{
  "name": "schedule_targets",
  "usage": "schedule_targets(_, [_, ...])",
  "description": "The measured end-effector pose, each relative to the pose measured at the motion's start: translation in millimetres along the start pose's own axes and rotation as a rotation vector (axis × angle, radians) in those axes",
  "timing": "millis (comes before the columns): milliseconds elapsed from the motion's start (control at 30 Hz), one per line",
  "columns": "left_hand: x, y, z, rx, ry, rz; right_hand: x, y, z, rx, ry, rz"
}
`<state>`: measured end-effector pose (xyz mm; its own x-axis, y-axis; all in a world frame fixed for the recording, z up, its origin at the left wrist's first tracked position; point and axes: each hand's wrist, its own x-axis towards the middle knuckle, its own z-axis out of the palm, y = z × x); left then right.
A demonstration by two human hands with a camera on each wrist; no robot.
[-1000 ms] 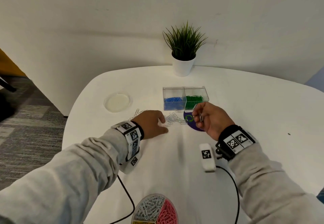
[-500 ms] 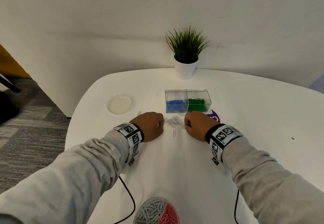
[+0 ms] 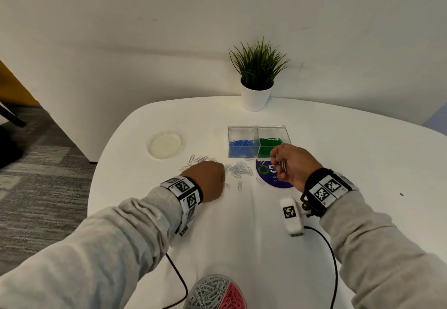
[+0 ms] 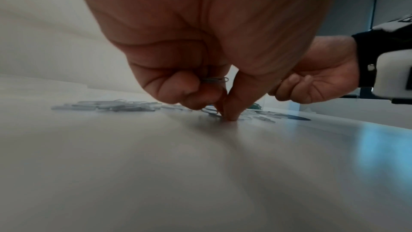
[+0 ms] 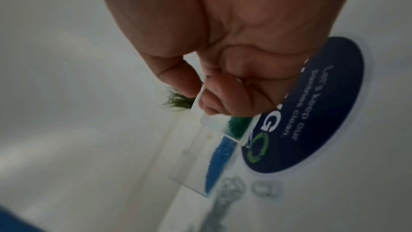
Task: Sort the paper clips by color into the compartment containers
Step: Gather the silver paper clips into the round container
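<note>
Head view, from left: a lid [image 3: 166, 145] lies on the worktop [image 3: 350, 154], then silver clips [image 3: 239, 169] scattered flat in a loose heap. The left hand [image 3: 210, 180] is down among them, fingertip pressed to the surface, a few clips pinched in its curled fingers; a thin clip lying flat could well slide away or spring out of the pinch. Behind stands a clear box [image 3: 257, 128], blue clips [image 3: 240, 144] left, green clips [image 3: 270, 143] right. The right hand [image 3: 290, 164] hovers over a sticker [image 3: 271, 180], fingers curled on several silver clips; carried loosely, some could drop into the green. Nearest me, a round tray [image 3: 193, 296] holds silver and pink.
</note>
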<state>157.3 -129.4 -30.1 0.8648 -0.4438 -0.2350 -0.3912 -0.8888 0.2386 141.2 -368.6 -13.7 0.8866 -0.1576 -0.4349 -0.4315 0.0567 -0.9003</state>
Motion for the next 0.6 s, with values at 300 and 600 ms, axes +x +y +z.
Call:
schedule_targets(300, [-4.4,9.8,4.7,0.052,0.047,0.159,-10.8,16.1,25.9,-1.496,-0.14,-0.36])
schedule_targets(600, [-2.2,4.3,-12.3,-0.239,-0.076,-0.017,6.3,-1.8,-10.9,-0.667,-0.033,-0.195])
